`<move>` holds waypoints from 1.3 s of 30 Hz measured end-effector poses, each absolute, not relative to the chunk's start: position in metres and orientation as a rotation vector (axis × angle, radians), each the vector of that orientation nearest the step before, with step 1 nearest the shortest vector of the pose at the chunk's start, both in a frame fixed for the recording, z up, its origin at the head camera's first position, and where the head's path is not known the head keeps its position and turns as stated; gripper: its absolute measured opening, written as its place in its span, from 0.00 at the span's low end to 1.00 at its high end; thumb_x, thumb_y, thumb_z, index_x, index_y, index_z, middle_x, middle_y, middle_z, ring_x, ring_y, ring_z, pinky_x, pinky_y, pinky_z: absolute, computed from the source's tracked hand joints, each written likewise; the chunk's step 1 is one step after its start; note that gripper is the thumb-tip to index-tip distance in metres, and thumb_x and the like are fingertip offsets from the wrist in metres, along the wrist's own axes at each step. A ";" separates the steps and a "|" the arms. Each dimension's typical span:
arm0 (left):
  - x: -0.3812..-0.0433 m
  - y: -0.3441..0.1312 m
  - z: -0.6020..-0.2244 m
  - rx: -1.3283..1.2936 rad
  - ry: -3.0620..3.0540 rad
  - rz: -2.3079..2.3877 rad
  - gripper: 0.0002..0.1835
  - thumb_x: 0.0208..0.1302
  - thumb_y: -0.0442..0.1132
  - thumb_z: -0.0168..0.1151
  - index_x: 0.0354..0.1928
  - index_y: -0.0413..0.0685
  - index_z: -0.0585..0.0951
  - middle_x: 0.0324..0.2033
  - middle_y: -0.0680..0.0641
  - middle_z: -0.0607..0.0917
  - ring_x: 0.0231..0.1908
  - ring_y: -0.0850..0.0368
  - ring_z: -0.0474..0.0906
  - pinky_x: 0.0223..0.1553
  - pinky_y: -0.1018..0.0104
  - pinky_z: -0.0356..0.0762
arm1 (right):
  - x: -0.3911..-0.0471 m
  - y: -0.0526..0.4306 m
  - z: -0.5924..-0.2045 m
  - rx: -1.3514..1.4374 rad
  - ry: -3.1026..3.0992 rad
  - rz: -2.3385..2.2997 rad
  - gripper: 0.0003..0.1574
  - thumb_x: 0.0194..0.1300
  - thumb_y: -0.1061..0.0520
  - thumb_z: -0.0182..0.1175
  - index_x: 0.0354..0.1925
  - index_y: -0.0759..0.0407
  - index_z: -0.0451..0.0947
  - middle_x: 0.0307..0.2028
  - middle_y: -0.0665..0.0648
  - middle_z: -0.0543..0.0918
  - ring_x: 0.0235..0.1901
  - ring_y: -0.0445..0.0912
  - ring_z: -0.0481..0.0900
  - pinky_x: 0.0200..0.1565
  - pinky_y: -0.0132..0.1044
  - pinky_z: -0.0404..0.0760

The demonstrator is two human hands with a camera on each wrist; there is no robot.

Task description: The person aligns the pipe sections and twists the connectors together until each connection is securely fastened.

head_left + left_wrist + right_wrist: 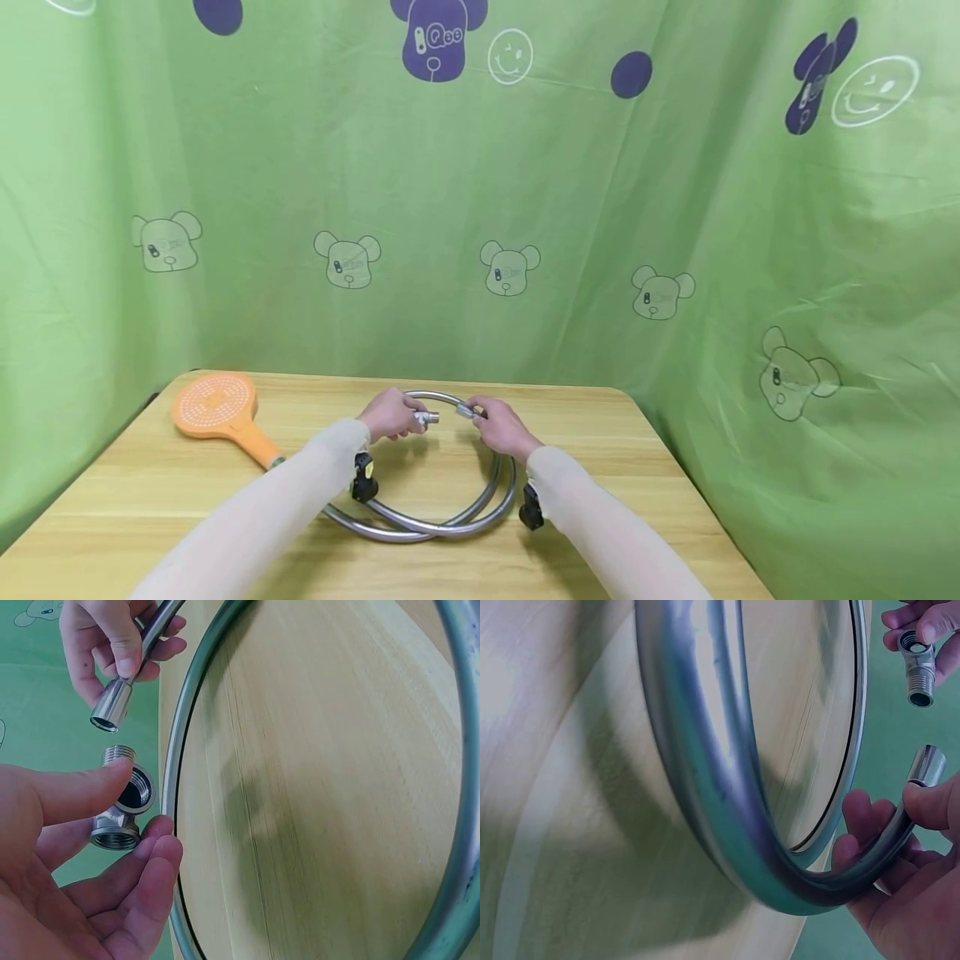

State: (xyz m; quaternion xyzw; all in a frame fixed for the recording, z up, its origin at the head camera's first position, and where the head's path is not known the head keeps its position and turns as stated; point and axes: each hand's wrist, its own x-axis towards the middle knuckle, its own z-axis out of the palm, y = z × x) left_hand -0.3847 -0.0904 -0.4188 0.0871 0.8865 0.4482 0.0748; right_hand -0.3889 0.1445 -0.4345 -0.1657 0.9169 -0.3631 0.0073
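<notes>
At the left, an orange shower head (216, 405) lies on the tabletop (112, 508), its round, flat face dotted with pale nozzles and its handle ending in a metal ring; the left sleeve (262, 504), pale and smooth, hides what follows.

Next comes the left hand (392, 414), its grip pinching a silvery tee (115, 820) between thumb and fingers above the tabletop. The tee has one outer-threaded stub and two round mouths threaded inside. Its stub faces the collar (928, 766), a polished, hollow metal cylinder at the end of the hose (705, 735); the two are near but apart. The right hand (504, 427) has its grip curled round the hose just behind the collar, thumb against it. The hose, glossy grey and smooth-looking, sweeps in wide loops over the wood-grained, honey-coloured tabletop.

A black camera sits at each wrist, and a pale sleeve covers the right arm too.

Behind, a creased, slightly shiny green curtain (427, 183) carries outlined bear heads from left to right, each with tiny dark marks too small to read. Higher up are solid purple bears with rounded white lettering, not surely legible, plus purple dots and winking white smiley faces.
</notes>
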 end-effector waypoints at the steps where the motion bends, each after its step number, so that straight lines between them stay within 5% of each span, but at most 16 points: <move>1: -0.385 -0.090 -0.418 0.261 2.659 1.344 0.18 0.54 0.33 0.73 0.49 0.47 0.88 0.28 0.41 0.87 0.23 0.56 0.77 0.21 0.68 0.76 | -0.389 0.144 -0.434 -0.522 2.864 -1.129 0.18 0.74 0.65 0.51 0.59 0.57 0.77 0.40 0.69 0.82 0.25 0.47 0.78 0.24 0.34 0.76; 15: -0.389 -0.090 -0.418 0.269 2.690 1.322 0.21 0.52 0.33 0.74 0.51 0.48 0.87 0.24 0.47 0.85 0.25 0.56 0.78 0.20 0.70 0.76 | -0.391 0.132 -0.432 -0.628 2.899 -0.953 0.20 0.73 0.65 0.52 0.59 0.56 0.78 0.49 0.65 0.83 0.29 0.44 0.75 0.29 0.35 0.77; 31: -0.386 -0.090 -0.415 0.258 2.675 1.354 0.21 0.50 0.30 0.74 0.49 0.48 0.88 0.24 0.50 0.84 0.22 0.59 0.74 0.19 0.72 0.72 | -0.392 0.122 -0.434 -0.747 2.989 -0.771 0.18 0.70 0.66 0.55 0.54 0.55 0.81 0.45 0.56 0.85 0.38 0.46 0.77 0.45 0.45 0.80; 39: -0.386 -0.090 -0.416 0.270 2.672 1.362 0.20 0.50 0.29 0.74 0.48 0.47 0.88 0.24 0.49 0.84 0.22 0.58 0.75 0.19 0.72 0.73 | -0.388 0.120 -0.432 -0.752 2.982 -0.774 0.18 0.70 0.67 0.54 0.54 0.56 0.81 0.44 0.56 0.84 0.38 0.46 0.77 0.46 0.46 0.80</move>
